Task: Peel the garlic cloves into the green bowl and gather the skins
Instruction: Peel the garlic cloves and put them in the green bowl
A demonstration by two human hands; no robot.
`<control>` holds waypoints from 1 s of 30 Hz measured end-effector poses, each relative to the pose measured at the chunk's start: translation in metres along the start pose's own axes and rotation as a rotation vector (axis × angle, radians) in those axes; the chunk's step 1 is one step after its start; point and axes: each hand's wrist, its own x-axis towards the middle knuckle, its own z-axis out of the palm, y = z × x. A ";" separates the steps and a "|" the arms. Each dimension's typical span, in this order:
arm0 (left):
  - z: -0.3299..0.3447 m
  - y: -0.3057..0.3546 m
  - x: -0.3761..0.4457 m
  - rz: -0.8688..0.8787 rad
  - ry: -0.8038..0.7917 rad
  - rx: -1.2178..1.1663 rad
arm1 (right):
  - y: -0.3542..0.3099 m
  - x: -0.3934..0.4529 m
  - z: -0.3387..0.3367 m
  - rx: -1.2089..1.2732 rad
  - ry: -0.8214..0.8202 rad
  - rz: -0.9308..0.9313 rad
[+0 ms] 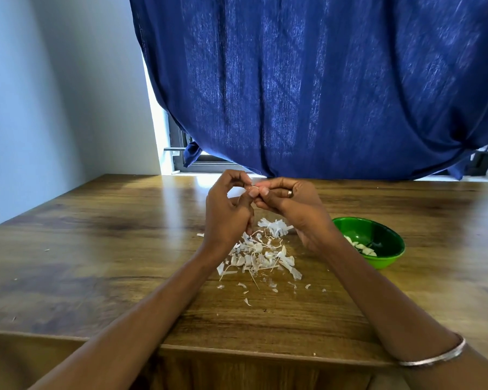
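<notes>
Peeled cloves (362, 247) in green bowl (389, 237)

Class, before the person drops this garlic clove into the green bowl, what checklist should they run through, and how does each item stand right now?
1. Clove held firmly: ok. The left hand and right hand both pinch the garlic clove.
2. Clove fully peeled: cannot tell; fingers cover most of it.
3. Green bowl within reach: ok, on the table just right of the right hand.
4. Room in the bowl: ok; only a few peeled cloves lie inside.
5. Skins gathered: not ok. The skins lie in a loose pile under the hands, with bits scattered toward the near edge.
</notes>
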 end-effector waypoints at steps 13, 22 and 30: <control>-0.005 0.002 0.001 -0.003 -0.061 0.027 | 0.001 0.001 -0.001 -0.107 -0.030 -0.100; -0.005 0.000 0.002 -0.018 -0.026 -0.014 | 0.001 0.000 0.000 -0.181 -0.002 -0.168; -0.005 0.002 0.003 -0.060 -0.089 -0.049 | -0.002 -0.002 0.002 -0.207 0.054 -0.232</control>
